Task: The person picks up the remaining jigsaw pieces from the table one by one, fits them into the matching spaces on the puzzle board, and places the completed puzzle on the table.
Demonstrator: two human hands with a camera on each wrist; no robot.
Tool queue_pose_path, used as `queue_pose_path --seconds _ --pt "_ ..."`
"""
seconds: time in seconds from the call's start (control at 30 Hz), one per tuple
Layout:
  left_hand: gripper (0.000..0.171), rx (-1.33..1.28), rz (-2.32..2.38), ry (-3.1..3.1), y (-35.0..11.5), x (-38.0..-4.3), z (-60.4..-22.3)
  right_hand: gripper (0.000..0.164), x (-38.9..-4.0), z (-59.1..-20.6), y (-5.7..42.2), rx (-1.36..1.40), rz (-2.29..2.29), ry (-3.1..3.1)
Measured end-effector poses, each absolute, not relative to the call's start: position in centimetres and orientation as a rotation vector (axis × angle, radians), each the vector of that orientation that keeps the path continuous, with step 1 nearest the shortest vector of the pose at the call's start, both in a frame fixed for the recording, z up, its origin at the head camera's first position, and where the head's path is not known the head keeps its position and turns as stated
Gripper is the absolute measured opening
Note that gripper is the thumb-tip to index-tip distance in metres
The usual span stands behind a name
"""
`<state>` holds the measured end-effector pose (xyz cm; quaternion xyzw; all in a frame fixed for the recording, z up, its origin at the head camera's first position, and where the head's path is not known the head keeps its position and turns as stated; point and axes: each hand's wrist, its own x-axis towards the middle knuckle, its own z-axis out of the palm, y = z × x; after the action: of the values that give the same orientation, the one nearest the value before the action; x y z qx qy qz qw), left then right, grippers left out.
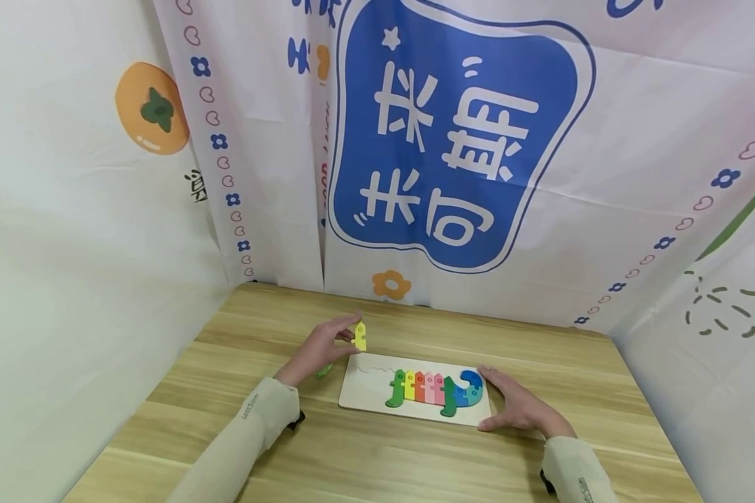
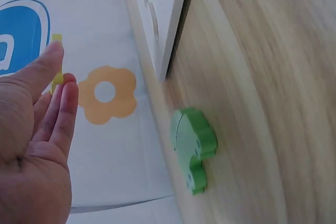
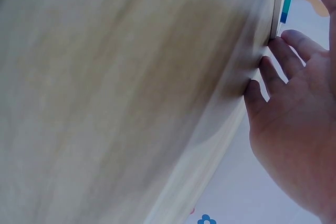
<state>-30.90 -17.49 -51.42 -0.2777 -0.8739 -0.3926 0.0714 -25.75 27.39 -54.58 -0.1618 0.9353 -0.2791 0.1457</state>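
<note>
My left hand point(image 1: 324, 347) pinches a yellow puzzle piece point(image 1: 360, 337) between thumb and fingers, held up near the upper left corner of the white puzzle board point(image 1: 368, 399). On the board lies a crocodile puzzle point(image 1: 429, 390) with green, yellow, orange, pink and blue pieces; the left part shows only a bare outline. With thumb and fingertips at its two right corners, my right hand point(image 1: 522, 406) holds the board by its short side. A green piece point(image 2: 191, 148), shaped like a crocodile's head, lies on the table under my left hand, mostly hidden in the head view.
The wood-grained table point(image 1: 409, 461) carries the board. Behind it hangs a white printed cloth point(image 1: 289, 181) with a large blue sign and flowers, and more white cloth closes off the left and right sides.
</note>
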Motion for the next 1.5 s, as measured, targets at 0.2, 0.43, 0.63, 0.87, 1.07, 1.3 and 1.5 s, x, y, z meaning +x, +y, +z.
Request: queue_pose_path --seconds 0.2,0.43,0.63,0.87,1.07,1.3,1.5 --pt "0.072 -0.842 -1.251 -2.653 -17.3 -30.9 -51.5 0.122 -25.7 -54.6 27.4 -0.467 -0.804 2.693" --pt "0.069 -0.901 -1.151 -2.677 -16.7 -30.7 -51.7 0.121 -25.8 -54.6 27.5 -0.475 -0.804 2.692" --pt "0.067 -0.966 -1.103 -2.718 -15.7 -29.9 -51.9 0.120 -25.7 -54.5 27.5 -0.484 -0.813 2.692" --pt "0.065 -1.033 -1.094 -2.754 -14.2 -29.1 -52.7 0.120 -25.7 -54.5 27.5 -0.486 -0.806 2.700" --pt "0.066 -1.000 -1.034 -2.851 -13.2 -28.6 -52.8 0.120 -25.7 -54.6 27.5 -0.490 -0.801 2.700" --pt "0.067 -1.012 -0.854 -2.896 -12.2 -28.5 -53.2 0.121 -25.7 -54.6 27.4 -0.484 -0.803 2.693" --pt "0.067 -1.027 -0.818 -2.933 -11.6 -28.6 -53.5 0.121 -25.7 -54.7 27.4 -0.481 -0.797 2.694"
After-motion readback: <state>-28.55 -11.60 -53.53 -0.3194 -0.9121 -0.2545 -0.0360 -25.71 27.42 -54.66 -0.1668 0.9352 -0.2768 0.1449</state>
